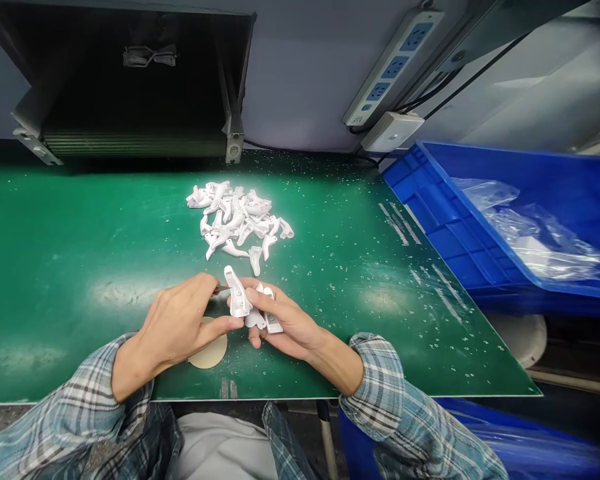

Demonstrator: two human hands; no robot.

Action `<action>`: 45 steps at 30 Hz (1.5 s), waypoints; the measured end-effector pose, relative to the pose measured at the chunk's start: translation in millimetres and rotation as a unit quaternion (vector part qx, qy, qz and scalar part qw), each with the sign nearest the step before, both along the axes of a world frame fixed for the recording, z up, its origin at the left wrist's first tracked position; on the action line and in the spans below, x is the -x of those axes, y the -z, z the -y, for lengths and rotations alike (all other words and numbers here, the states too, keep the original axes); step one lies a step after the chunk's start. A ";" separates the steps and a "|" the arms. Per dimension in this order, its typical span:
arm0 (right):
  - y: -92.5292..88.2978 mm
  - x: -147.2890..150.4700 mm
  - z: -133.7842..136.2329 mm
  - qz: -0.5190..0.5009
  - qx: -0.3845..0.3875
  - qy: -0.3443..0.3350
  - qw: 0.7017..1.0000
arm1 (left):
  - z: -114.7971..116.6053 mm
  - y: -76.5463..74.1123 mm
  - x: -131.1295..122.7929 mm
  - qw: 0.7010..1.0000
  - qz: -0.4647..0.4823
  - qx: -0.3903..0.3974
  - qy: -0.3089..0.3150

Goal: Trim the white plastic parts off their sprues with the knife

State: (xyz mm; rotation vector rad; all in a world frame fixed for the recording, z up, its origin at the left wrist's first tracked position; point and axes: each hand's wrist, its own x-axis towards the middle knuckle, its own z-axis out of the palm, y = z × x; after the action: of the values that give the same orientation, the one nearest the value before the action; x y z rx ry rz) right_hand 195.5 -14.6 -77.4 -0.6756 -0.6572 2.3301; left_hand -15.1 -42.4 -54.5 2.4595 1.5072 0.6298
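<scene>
My left hand is closed around a small knife-like trimming tool; only its thin dark tip shows past my curled fingers, pointing at a white plastic part. My left thumb lies against the lower end of that white plastic part, which stands upright between my hands with a small hole in its face. My right hand pinches this part between thumb and fingers. More white plastic parts are cradled in the same palm. Beyond my hands, a loose pile of similar white parts lies on the green tabletop.
A round beige disc lies under my left wrist. At the back left is a conveyor belt carrying a white item. A blue crate with clear plastic bags stands right. A power strip hangs on the wall.
</scene>
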 end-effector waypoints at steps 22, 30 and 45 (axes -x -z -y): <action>-3.7 -9.8 -11.0 -0.012 -0.028 0.055 0.998 | -41.1 -10.8 36.5 0.972 0.153 0.147 -0.102; 0.8 -6.6 -17.5 0.075 -0.001 0.181 0.981 | -102.3 18.4 29.9 0.985 -0.026 0.126 -0.117; 3.8 1.8 -10.3 0.179 -0.133 0.098 0.970 | -46.5 10.0 18.2 0.992 0.069 0.052 -0.097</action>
State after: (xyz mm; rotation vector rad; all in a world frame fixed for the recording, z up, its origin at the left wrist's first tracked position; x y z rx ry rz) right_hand 193.8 -4.3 -81.1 -0.9946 -0.9945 1.9102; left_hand -33.3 4.1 -64.5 2.1632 1.6901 0.7205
